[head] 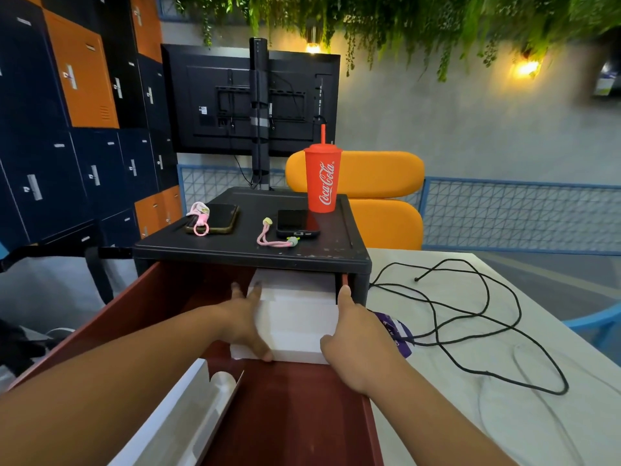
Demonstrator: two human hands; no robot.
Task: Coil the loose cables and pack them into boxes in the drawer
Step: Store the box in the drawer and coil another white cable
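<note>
Left hand [247,322] and right hand [351,341] press straight fingers against white box [299,317]; friction-only hold risks a drop into drawer [302,418].

The white box [295,327] looks matt card, the drawer [302,398] smooth, the black cabinet [255,203] scuffed plastic, the red cup [322,183] plastic.

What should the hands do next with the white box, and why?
Probably draw the white box forward and lift it out: left hand and right hand flank it deep in the drawer, while the black cable lies uncoiled on the table.
</note>
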